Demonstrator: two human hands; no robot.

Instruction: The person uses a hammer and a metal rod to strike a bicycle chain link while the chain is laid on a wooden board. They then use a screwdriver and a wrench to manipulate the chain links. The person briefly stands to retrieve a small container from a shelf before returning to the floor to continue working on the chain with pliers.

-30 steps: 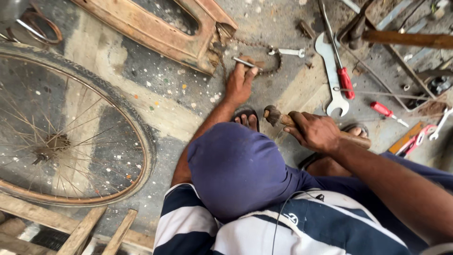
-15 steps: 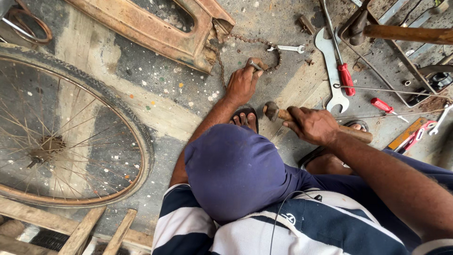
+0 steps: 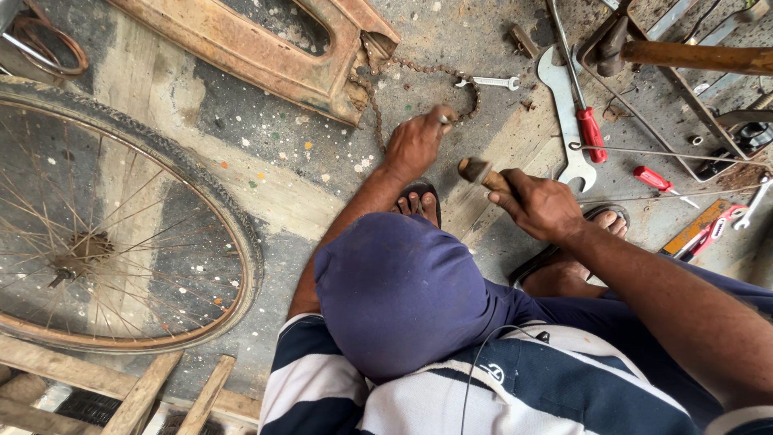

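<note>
The bicycle wheel (image 3: 121, 217) lies flat on the paint-spattered floor (image 3: 266, 161), well to the left of everything the hands touch. Beyond it, the rusty metal frame (image 3: 266, 48) slants across the top of the view, and this frame is the landmark for the rest. From the frame's right-hand corner a rusty chain (image 3: 419, 68) runs out and loops down, its long axis curving away from the frame toward the person's left hand (image 3: 415, 145).

That left hand is the nearer of the two to the chain: it sits just below and right of the frame's corner, fingers curled and pinched down on the chain's lower end, pressing it to the floor. The right hand (image 3: 543, 209) is further right of the frame, apart from the chain, wrapped tight around a wooden-handled hammer (image 3: 483, 173) whose head points back toward the left hand and the pinned chain.

Right of the frame lie a large flat spanner (image 3: 564, 113), a red-handled screwdriver (image 3: 588, 129) touching it, and a small spanner (image 3: 491, 81) just beside the far bend of the chain. A sandalled foot (image 3: 419, 201) rests just beneath the left wrist.
</note>
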